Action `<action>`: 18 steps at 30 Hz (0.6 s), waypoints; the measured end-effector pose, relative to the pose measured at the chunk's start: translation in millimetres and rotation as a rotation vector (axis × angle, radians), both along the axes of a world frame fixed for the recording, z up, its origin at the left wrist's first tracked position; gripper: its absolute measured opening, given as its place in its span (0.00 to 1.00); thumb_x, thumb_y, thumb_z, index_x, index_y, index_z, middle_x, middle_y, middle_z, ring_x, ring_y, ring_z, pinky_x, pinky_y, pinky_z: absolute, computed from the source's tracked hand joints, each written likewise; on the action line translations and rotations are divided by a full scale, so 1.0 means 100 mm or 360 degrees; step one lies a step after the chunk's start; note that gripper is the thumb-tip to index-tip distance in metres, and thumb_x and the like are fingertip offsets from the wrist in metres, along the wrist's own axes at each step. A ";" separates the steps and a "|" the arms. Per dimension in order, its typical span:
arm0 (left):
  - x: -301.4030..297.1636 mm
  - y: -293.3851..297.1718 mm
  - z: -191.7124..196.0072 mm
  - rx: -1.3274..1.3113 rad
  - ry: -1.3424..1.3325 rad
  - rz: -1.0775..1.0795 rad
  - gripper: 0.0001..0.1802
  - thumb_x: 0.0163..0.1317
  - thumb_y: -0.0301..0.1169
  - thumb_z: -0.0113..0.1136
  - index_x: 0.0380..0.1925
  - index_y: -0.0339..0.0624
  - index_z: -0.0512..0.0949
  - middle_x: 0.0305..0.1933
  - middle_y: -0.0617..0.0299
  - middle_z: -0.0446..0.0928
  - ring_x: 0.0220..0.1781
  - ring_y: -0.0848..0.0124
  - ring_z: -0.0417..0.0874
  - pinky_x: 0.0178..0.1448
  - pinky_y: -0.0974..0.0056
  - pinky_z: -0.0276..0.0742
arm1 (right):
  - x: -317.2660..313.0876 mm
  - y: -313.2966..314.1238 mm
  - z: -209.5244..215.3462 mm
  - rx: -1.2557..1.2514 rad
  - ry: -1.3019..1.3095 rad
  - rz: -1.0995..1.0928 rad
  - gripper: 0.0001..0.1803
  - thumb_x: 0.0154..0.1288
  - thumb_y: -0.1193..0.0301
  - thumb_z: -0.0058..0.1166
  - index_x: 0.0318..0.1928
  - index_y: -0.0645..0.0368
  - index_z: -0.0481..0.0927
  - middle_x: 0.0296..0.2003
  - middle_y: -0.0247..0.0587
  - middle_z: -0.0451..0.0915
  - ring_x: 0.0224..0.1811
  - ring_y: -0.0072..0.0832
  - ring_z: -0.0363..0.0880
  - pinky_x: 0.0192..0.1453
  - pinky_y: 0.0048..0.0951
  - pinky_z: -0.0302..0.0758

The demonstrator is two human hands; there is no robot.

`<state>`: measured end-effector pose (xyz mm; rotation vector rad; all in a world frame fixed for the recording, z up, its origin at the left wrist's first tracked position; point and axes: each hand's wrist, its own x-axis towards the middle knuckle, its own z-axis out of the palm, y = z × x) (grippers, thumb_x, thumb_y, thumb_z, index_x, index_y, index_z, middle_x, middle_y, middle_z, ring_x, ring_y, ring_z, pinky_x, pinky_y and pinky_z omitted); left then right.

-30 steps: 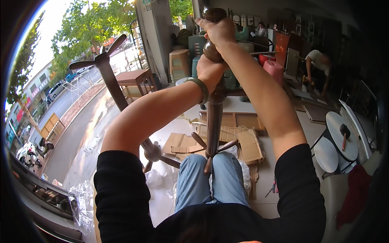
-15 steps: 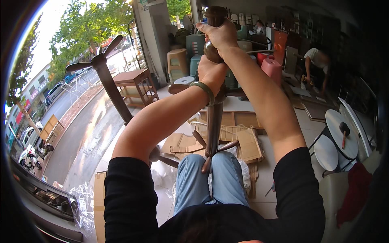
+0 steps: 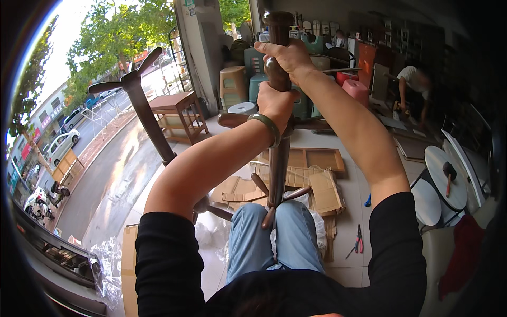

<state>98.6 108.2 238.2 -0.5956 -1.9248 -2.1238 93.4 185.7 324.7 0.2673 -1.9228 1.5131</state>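
Observation:
A dark brown turned wooden post point(image 3: 280, 164) stands upright in front of me, like part of a coat stand. Prongs stick out at its middle and from its lower end, by my knees. Around its slim upper part my left hand point(image 3: 275, 103) is closed, a green bangle on that wrist. Just above, my right hand point(image 3: 289, 59) wraps the same post below its knobbed top, thumb pointing left. To the left leans a second brown post point(image 3: 143, 108) with prongs at its top, untouched by my hands. My palms are hidden.
Flattened cardboard point(image 3: 325, 193) and clear plastic wrap point(image 3: 211, 238) lie on the floor near my legs. Red-handled pliers point(image 3: 359, 240) are at the right. Stacked stools point(image 3: 232, 84) stand ahead. A co-worker point(image 3: 414, 84) bends over panels at the far right.
My right hand has moved slightly down and the post's top sits a little lower and further left. My right forearm has swung outward, uncovering the pliers. Both hands keep their hold.

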 end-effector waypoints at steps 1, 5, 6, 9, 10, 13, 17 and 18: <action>0.02 0.01 -0.02 0.0022 -0.0011 0.0125 0.18 0.41 0.29 0.71 0.34 0.35 0.78 0.33 0.54 0.80 0.38 0.63 0.84 0.46 0.61 0.77 | -0.01 -0.04 -0.01 0.0025 0.0036 -0.0181 0.19 0.49 0.57 0.74 0.33 0.58 0.83 0.28 0.37 0.82 0.28 0.24 0.81 0.34 0.28 0.78; -0.07 -0.17 0.09 -0.0138 -0.0014 -0.0445 0.16 0.41 0.24 0.69 0.32 0.34 0.75 0.33 0.55 0.79 0.35 0.63 0.83 0.42 0.61 0.78 | 0.07 -0.08 0.00 0.0107 0.0007 -0.0307 0.20 0.50 0.57 0.73 0.35 0.58 0.83 0.31 0.37 0.83 0.32 0.24 0.82 0.38 0.29 0.79; -0.12 -0.23 0.13 -0.0182 -0.0085 -0.0583 0.16 0.41 0.23 0.69 0.32 0.34 0.76 0.33 0.56 0.78 0.35 0.63 0.83 0.41 0.61 0.78 | 0.13 -0.02 0.01 0.0096 -0.0073 0.0012 0.20 0.51 0.57 0.73 0.36 0.58 0.83 0.32 0.38 0.83 0.33 0.25 0.82 0.39 0.29 0.80; -0.26 -0.35 0.19 -0.0330 -0.0301 -0.0876 0.15 0.41 0.21 0.68 0.32 0.35 0.77 0.32 0.57 0.77 0.34 0.64 0.82 0.40 0.61 0.77 | 0.25 0.14 0.03 0.0071 -0.0285 0.0775 0.23 0.50 0.56 0.72 0.40 0.59 0.82 0.34 0.40 0.83 0.36 0.27 0.83 0.41 0.31 0.81; -0.30 -0.39 0.18 -0.0367 -0.0329 -0.0919 0.15 0.41 0.20 0.67 0.32 0.36 0.77 0.31 0.57 0.77 0.34 0.64 0.81 0.39 0.60 0.77 | 0.24 0.16 0.03 0.0071 -0.0331 0.0902 0.24 0.49 0.56 0.73 0.40 0.59 0.82 0.34 0.40 0.83 0.35 0.27 0.83 0.41 0.31 0.80; -0.35 -0.56 0.19 -0.0861 0.0917 -0.0808 0.12 0.44 0.22 0.65 0.31 0.37 0.77 0.32 0.56 0.76 0.36 0.63 0.80 0.40 0.59 0.76 | 0.14 0.16 0.00 0.0042 -0.0303 0.0867 0.22 0.49 0.58 0.73 0.40 0.60 0.83 0.32 0.39 0.83 0.32 0.27 0.83 0.39 0.29 0.79; -0.29 -0.76 0.53 -0.0434 0.0132 -0.0537 0.09 0.51 0.28 0.64 0.33 0.39 0.78 0.37 0.56 0.76 0.41 0.65 0.79 0.43 0.59 0.75 | 0.00 0.02 -0.06 0.0124 -0.0014 0.0236 0.19 0.51 0.59 0.70 0.35 0.63 0.84 0.28 0.39 0.83 0.31 0.28 0.83 0.37 0.29 0.77; -0.26 -0.79 0.68 -0.0017 -0.0024 -0.0460 0.10 0.52 0.29 0.65 0.34 0.40 0.78 0.39 0.58 0.76 0.43 0.66 0.78 0.44 0.61 0.75 | 0.00 -0.03 -0.07 0.0174 0.0016 0.0077 0.20 0.51 0.58 0.70 0.34 0.63 0.84 0.27 0.39 0.83 0.30 0.28 0.83 0.37 0.29 0.77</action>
